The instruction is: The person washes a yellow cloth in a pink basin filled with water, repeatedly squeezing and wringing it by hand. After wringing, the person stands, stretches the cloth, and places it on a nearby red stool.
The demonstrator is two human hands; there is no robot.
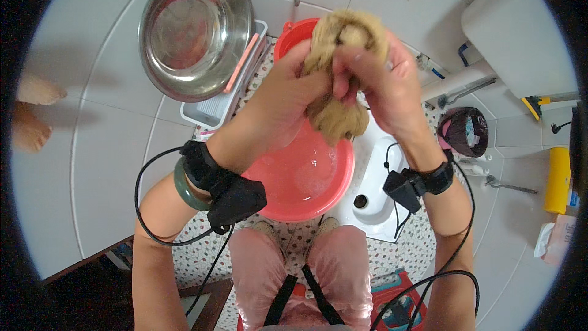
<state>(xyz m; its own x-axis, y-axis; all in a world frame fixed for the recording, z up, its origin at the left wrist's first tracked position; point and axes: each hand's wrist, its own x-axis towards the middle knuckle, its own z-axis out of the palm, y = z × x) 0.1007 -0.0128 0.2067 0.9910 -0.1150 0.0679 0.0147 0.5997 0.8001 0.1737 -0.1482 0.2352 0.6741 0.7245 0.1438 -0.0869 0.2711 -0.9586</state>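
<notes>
My left hand (287, 96) grips a bunched, tan piece of fabric (347, 20) from its left side. On its right side, my right hand (390, 85) has its fingers curled into the folds. Part of the fabric hangs below both hands, above a pink plastic basin (298, 179) holding water. My fingers hide the middle of the fabric, so its exact kind cannot be told. A red plastic container (294, 37) stands behind my hands, partly covered by them. Each wrist carries a black strapped device with a cable.
A stainless steel basin (193, 32) leans on a grey plastic rack (206, 112) at left. Right of the pink basin is a white squat toilet (372, 184). A lined waste bin (464, 131) and a toilet brush (468, 92) stand along the right wall. A red stool (404, 285) is lower right.
</notes>
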